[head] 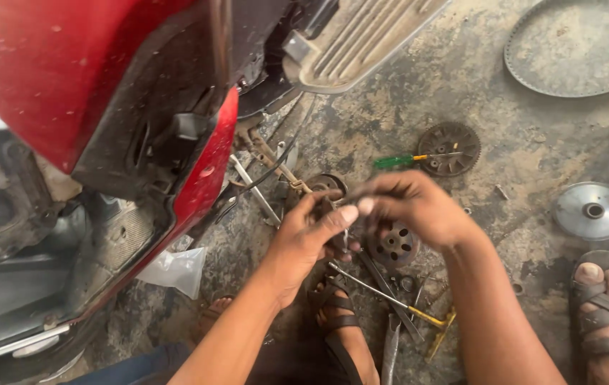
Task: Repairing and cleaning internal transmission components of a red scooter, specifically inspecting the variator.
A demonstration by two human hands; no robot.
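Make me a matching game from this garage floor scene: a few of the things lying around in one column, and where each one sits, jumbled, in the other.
Things:
1. green-handled screwdriver
2. shiny round disc
3. drive belt
4. clear plastic bag

Places:
A. top right corner of the floor
B. beside the red scooter body, lower left
C. next to the dark finned wheel, above the hands
D. right edge, just above a sandalled foot

Pairs: 1-C, 2-D, 3-A, 4-B
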